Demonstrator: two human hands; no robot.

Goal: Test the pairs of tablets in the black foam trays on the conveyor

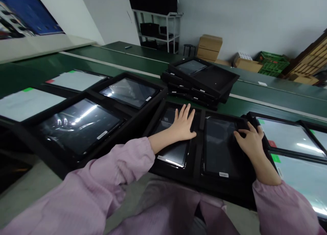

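Note:
Before me lies a black two-compartment tray (199, 150) with a dark, glossy screen panel in each compartment. My left hand (182, 126) is spread open over the left panel (176, 153), its fingers pointing toward the far edge; it grips nothing. Above the right edge of the right panel (221, 146) is my right hand (251, 139). Its thumb and index finger come together in a pinch, and whatever lies between them is too small to make out. White labels sit along the near ends of both panels.
A tilted tray with two glossy panels (81, 126) stands at left, beside white-faced panels (28, 104). Several trays are stacked crookedly (201, 76) behind. More white-faced panels (291, 132) are at right. Beyond the green table (276, 102) stand a shelf (167, 27), cartons (209, 47) and green crates (273, 63).

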